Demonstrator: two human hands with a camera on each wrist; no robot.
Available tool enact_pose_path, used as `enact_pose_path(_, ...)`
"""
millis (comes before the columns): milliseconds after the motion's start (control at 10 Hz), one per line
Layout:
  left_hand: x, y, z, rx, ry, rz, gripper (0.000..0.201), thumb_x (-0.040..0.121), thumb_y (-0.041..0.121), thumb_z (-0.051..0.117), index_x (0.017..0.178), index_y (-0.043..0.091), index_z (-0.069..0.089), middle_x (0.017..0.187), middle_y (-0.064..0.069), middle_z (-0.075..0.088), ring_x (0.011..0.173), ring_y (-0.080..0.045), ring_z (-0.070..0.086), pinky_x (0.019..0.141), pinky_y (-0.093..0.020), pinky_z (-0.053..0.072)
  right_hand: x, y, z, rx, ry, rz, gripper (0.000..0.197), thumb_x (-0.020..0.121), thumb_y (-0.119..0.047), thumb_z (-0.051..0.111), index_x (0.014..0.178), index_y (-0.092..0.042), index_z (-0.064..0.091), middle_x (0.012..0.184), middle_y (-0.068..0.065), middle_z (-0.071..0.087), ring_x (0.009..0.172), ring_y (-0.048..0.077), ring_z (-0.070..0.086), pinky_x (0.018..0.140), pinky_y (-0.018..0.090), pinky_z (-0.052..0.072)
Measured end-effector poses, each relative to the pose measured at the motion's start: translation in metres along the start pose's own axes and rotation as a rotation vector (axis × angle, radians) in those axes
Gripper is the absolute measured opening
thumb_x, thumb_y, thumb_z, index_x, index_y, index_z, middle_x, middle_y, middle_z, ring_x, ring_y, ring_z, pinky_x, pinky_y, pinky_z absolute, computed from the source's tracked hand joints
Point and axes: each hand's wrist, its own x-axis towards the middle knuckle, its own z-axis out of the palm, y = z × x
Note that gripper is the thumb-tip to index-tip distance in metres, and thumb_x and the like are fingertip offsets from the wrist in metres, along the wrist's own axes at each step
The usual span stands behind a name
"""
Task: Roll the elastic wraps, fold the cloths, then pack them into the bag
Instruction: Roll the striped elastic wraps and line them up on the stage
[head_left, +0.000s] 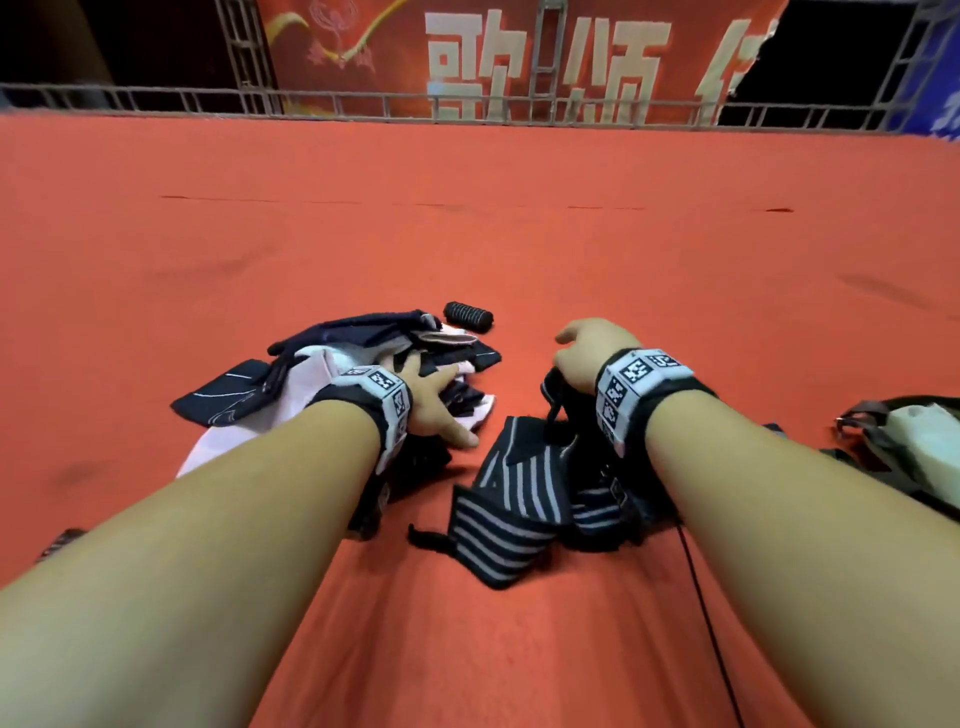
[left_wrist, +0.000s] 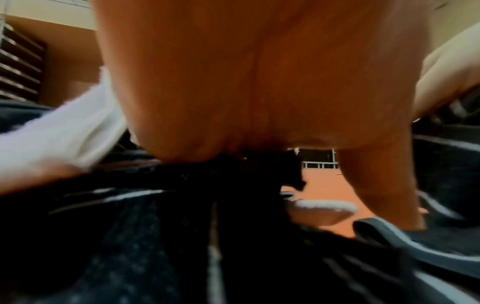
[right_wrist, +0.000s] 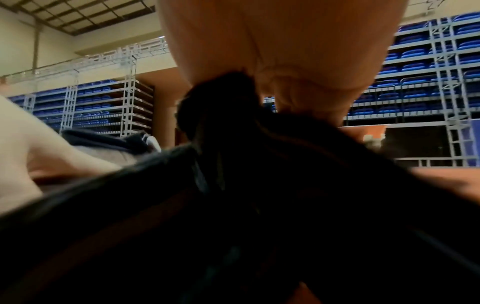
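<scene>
Head view: high, angled down over red floor (head_left: 519, 218). Wrist views: low, very close, under each palm, sharing dark wraps (head_left: 511, 512).

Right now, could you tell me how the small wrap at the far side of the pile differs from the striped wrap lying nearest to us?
The rolled wrap is wound into a tight cylinder; the striped wrap lies loose and unrolled. The rolled wrap lies alone on the red mat, beyond the pile of cloths; the striped wrap lies between the forearms. Neither hand touches the rolled wrap; the right hand grips dark fabric above the striped wrap. Both are dark with paler stripes.
</scene>
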Motion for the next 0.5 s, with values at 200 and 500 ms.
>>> enact_pose_path(200,0.036,-0.028,-0.011,0.008,-0.105,0.012,0.11,0.064,0.081,0.072,0.142,0.074,-0.005,0.167,0.0,-0.023,0.153,-0.042,-0.014,0.121,-0.064,-0.002,0.073,-0.053,0.008,-0.202,-0.096,-0.011,0.019,0.09,-0.017,0.052,0.095,-0.008,0.069,0.1,0.011,0.07,0.083,0.029,0.061,0.075,0.029,0.048)
enact_pose_path(500,0.071,-0.047,-0.005,0.004,-0.044,0.017,0.111,0.06,0.089,0.066,0.146,0.069,-0.003,0.165,0.007,-0.026,0.148,-0.037,-0.031,0.114,-0.066,-0.016,0.151,-0.091,0.038,-0.065,-0.192,-0.144,0.037,0.092,-0.018,0.065,0.129,-0.009,0.065,0.132,0.013,0.063,0.123,0.031,0.059,0.084,0.028,0.043)
